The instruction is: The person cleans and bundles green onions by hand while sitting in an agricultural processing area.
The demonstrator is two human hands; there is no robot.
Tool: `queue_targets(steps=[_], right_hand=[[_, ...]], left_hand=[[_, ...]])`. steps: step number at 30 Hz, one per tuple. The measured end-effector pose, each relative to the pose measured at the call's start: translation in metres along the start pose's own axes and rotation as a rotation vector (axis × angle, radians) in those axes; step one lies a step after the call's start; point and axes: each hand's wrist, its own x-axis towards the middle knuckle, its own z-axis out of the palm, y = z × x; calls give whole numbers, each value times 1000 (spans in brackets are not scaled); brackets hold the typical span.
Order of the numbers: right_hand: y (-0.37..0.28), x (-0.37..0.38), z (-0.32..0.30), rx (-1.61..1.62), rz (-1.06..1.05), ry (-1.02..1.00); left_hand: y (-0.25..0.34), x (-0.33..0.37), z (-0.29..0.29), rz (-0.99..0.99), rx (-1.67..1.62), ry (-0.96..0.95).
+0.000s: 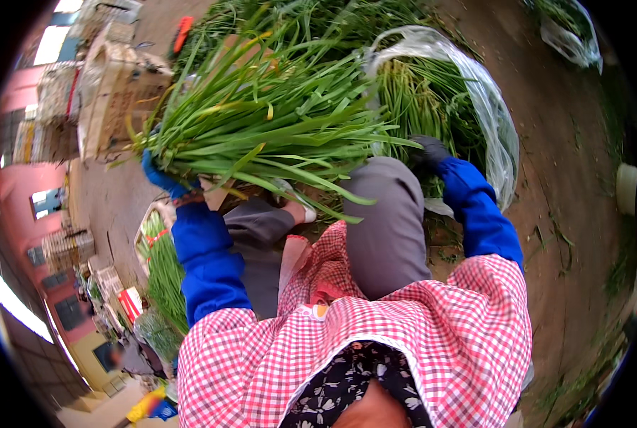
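Note:
A big bunch of long, flat green leaves, which look like garlic chives [275, 118], spreads across in front of me. Its stem end lies at the left, where my left hand [167, 177] in a blue glove is closed around it. The leaf tips fan out to the right, over my knee. My right hand [430, 152], in a dark glove, is beside my right knee at the near edge of a clear plastic bag [500, 128]. More greens [432, 93] fill that bag. The fingers of the right hand are blurred and partly hidden against the greens.
Loose greens [375, 21] are heaped at the far side. An orange-red tool or handle [183, 34] lies far left. Cardboard boxes [122, 93] stand at the left, with a sack of tied greens [163, 264] nearer. Another bag of greens [571, 32] sits far right.

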Motion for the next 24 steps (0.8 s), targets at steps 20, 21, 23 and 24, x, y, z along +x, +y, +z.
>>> queue_targets(steps=[20, 21, 23, 24], right_hand=[[-315, 48, -32, 646, -26, -97], [-294, 42, -21, 978, 539, -243], [-235, 14, 30, 68, 106, -408], [-205, 1, 54, -326, -90, -374]], left_hand=[[129, 21, 53, 275, 54, -109], [137, 15, 46, 288, 38, -81], [152, 0, 37, 315, 3, -63], [156, 10, 19, 316, -9, -51]])
